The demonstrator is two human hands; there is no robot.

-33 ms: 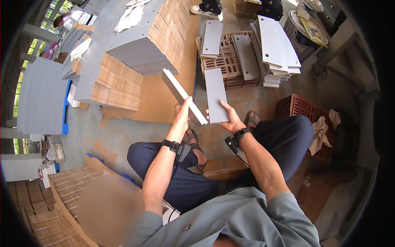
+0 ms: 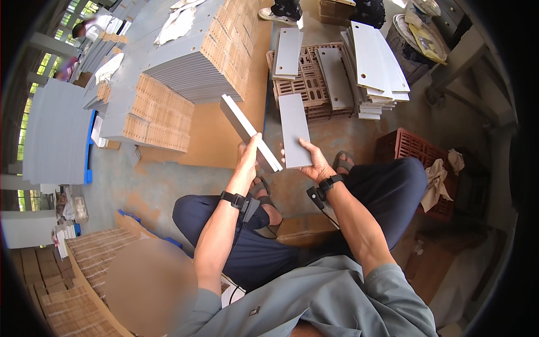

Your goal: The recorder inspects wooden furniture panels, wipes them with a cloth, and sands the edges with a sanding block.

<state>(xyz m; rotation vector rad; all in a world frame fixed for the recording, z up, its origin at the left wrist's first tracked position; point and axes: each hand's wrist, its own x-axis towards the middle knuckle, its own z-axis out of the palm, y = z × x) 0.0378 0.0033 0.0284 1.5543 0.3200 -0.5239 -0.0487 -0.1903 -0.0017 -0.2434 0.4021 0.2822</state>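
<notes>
The person's left hand [image 2: 250, 151] is closed around what look like two narrow boards [image 2: 240, 119] laid together, thumb over their white edges near the lower end, the far end slanting up and away to the left. The right hand [image 2: 315, 163] cradles a grey panel [image 2: 294, 126] from underneath, thumb on its face by the right edge and fingertips showing at the left edge; most of the panel reaches forward beyond the grip. The two loads stand close side by side, with a slim gap between their near ends. I'd judge these pieces stiff and fairly light, easy enough for one hand each, though the smooth faces could slide and the corners might chip if knocked. Pinching across the long edges seems the surest hold, nearer the middle for balance. Just past the panel's far end sits a beige crate [image 2: 306, 85] bearing similar panels, a fanned stack [image 2: 368, 59] rises to its right, and brown-edged piles [image 2: 227, 53] fill the left.
</notes>
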